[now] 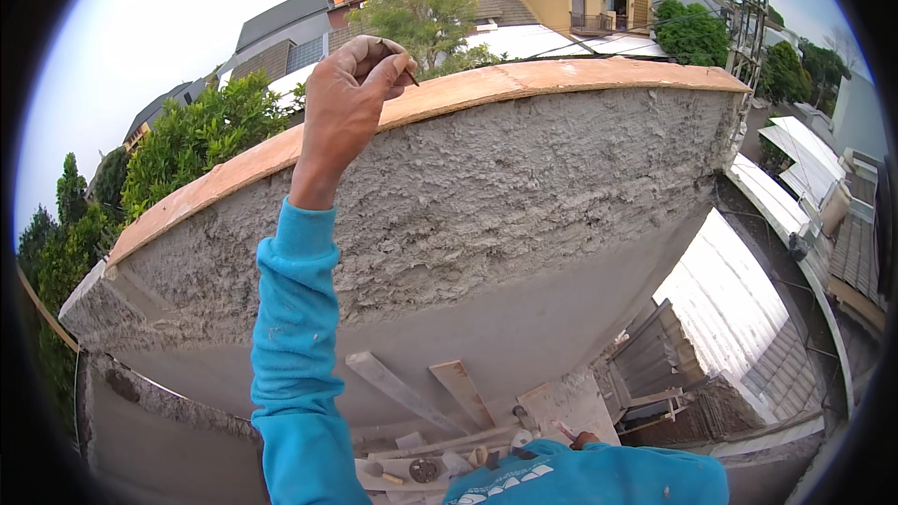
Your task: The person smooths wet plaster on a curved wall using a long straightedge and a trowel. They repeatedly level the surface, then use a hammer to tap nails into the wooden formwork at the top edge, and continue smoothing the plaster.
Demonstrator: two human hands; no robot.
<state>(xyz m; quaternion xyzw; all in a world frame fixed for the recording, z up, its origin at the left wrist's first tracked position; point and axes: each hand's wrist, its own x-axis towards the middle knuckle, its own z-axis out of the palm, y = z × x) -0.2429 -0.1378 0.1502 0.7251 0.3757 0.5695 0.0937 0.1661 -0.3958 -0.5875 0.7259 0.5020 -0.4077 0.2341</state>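
My left hand (360, 75) is raised above the top edge of a rough plastered wall (524, 178). Its thumb and fingers are pinched on a thin dark nail (412, 77), whose end sticks out past the fingertips. Just behind it, a long wooden board (524, 80) runs along the top of the wall. Low in the picture, only a small part of my right hand (585, 440) shows beyond the blue sleeve. Its fingers are mostly hidden, and a small reddish thing lies beside it that I cannot make out.
Two planks (463, 393) lean against the smooth lower wall. Tools and small containers lie below, among them a dark round pot (424, 470). To the right, a corrugated roof (725, 290) lies beyond the wall. Trees (201, 145) and houses stand behind.
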